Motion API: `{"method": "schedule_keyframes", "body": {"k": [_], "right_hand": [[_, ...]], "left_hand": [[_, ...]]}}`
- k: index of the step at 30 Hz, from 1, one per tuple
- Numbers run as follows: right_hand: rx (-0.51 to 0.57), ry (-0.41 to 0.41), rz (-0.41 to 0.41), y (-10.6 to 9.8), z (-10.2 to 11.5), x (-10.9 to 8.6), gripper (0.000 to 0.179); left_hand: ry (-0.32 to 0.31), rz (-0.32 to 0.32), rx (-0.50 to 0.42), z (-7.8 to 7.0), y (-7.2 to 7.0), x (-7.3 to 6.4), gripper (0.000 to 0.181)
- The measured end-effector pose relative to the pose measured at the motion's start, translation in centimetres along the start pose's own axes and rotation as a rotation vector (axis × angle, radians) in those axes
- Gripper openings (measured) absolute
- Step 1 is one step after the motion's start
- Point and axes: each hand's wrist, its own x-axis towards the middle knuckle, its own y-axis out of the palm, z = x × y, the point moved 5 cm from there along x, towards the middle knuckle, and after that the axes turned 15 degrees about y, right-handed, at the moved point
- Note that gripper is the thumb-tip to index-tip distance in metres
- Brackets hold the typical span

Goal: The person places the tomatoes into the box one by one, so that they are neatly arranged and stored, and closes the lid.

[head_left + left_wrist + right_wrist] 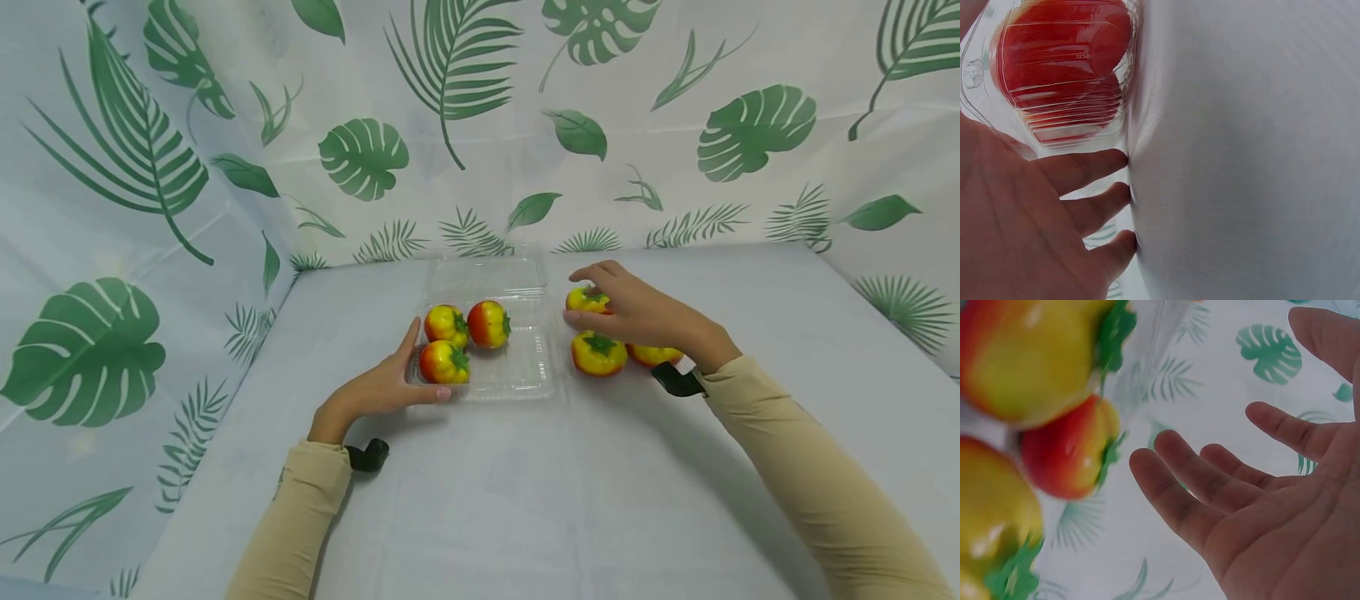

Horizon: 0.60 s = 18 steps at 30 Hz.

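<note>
In the head view, a clear plastic clamshell box [517,385] lies with its lid [487,275] folded back. Three red-and-yellow persimmons with green leafy tops sit in it: one at the back left [444,323], one at the back middle [487,325], one at the front left [442,363]. My left hand [378,385] rests against the box's left front corner, fingers extended, fingertips down at the cloth in the left wrist view. My right hand [637,310], its fingers spread and holding nothing, hovers over a persimmon [585,300] right of the box.
Two more persimmons, a nearer one [598,355] and one partly under the right wrist [654,356], lie on the white-covered table [480,500]. A leaf-print curtain [480,108] stands behind the table and along its sides.
</note>
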Motion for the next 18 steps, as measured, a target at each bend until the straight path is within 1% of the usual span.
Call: {"method": "schedule_keyframes", "body": {"k": [5,11,14,18], "right_hand": [[0.004,0.024,-0.009,-0.7,-1.4,-0.7,0.066],[-0.008,0.061,-0.021,-1.2,-3.4,-1.7,0.065],[-0.007,0.066,-0.002,-1.2,-4.4,-2.2,0.066],[-0.015,0.081,0.031,-1.1,-5.7,-2.8,0.072]], "left_hand": [[-0.005,0.000,0.001,0.0,0.0,-0.1,0.129],[0.008,-0.001,0.000,-0.3,-0.1,0.0,0.129],[0.008,0.001,-0.002,-0.3,0.0,-0.1,0.129],[0.004,0.002,-0.002,-0.3,0.0,-0.1,0.129]]}}
